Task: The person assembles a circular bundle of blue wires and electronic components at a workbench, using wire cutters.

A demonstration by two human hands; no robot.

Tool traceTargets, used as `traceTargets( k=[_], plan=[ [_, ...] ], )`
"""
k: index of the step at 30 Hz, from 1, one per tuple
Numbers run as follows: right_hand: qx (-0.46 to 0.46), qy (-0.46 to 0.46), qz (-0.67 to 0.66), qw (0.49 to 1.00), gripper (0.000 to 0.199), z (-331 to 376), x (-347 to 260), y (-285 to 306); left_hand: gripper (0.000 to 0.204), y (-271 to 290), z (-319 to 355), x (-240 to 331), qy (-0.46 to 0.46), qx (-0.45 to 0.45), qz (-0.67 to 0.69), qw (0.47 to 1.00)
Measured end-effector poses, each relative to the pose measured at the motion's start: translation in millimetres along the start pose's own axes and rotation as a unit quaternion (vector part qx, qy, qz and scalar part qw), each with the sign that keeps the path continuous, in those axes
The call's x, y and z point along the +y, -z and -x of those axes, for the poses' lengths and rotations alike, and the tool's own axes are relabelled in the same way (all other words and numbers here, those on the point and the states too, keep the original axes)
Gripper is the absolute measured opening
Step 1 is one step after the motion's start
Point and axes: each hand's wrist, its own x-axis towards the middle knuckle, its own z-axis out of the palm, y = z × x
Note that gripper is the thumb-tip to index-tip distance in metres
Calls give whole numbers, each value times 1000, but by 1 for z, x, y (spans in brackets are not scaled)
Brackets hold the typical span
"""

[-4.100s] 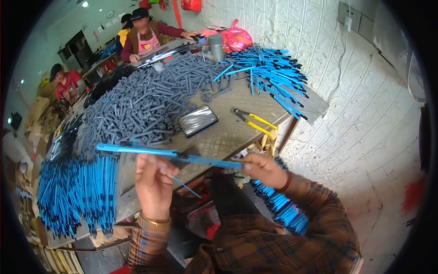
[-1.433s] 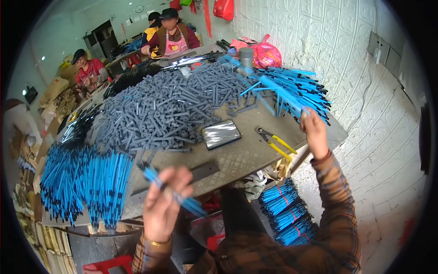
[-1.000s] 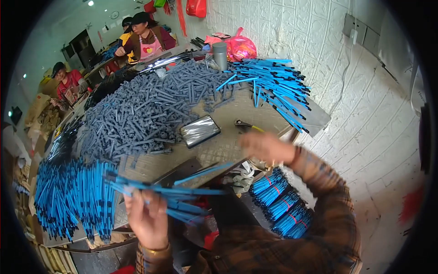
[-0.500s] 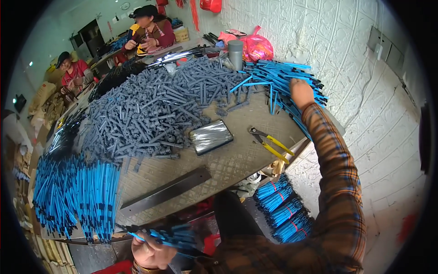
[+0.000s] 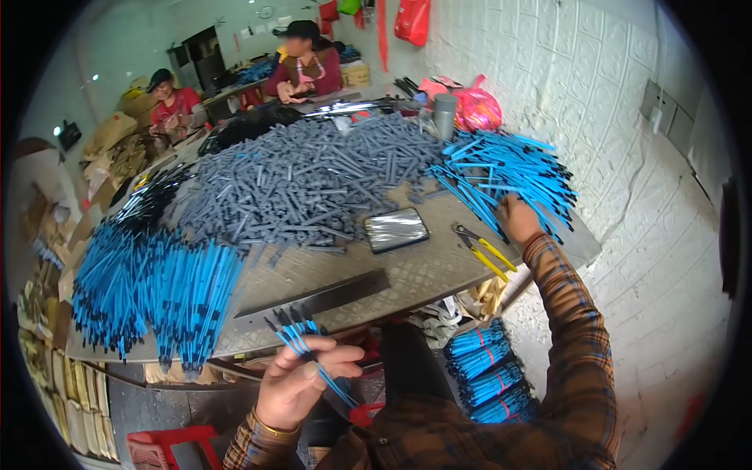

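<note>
At the top centre-right, a pink plastic bag [image 5: 478,110] sits beside a grey cylindrical cup [image 5: 444,116]. Centre frame, a dark glossy packet [image 5: 397,229] lies flat on the patterned tabletop [image 5: 423,270]. Low centre, the left hand [image 5: 301,384] is closed round a small bunch of blue rods [image 5: 305,348]. Right of centre, the right hand [image 5: 518,221] reaches into the loose blue rod pile [image 5: 501,168]; its grip cannot be made out.

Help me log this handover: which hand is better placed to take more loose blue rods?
Probably the right hand: it already rests on the loose blue rods. The left hand is full, holding a small bundle.
</note>
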Motion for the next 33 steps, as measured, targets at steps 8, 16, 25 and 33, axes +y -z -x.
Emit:
traceTargets(
  k=[8, 16, 25, 33],
  plan=[
    [25, -83, -350, 933, 12, -26, 0, -9, 32, 1, 14, 1, 28, 58, 1, 998],
    [49, -81, -558, 824, 11, -2, -74, 32, 29, 1, 3, 2, -23, 160, -15, 987],
    [40, 156, -392, 906, 13, 110, -176, 64, 23, 19, -70, 1, -198, 250, -10, 948],
    [27, 371, -351, 859, 21, 121, -187, 64, 14, 8, -74, 4, -237, 298, -23, 925]
  ],
)
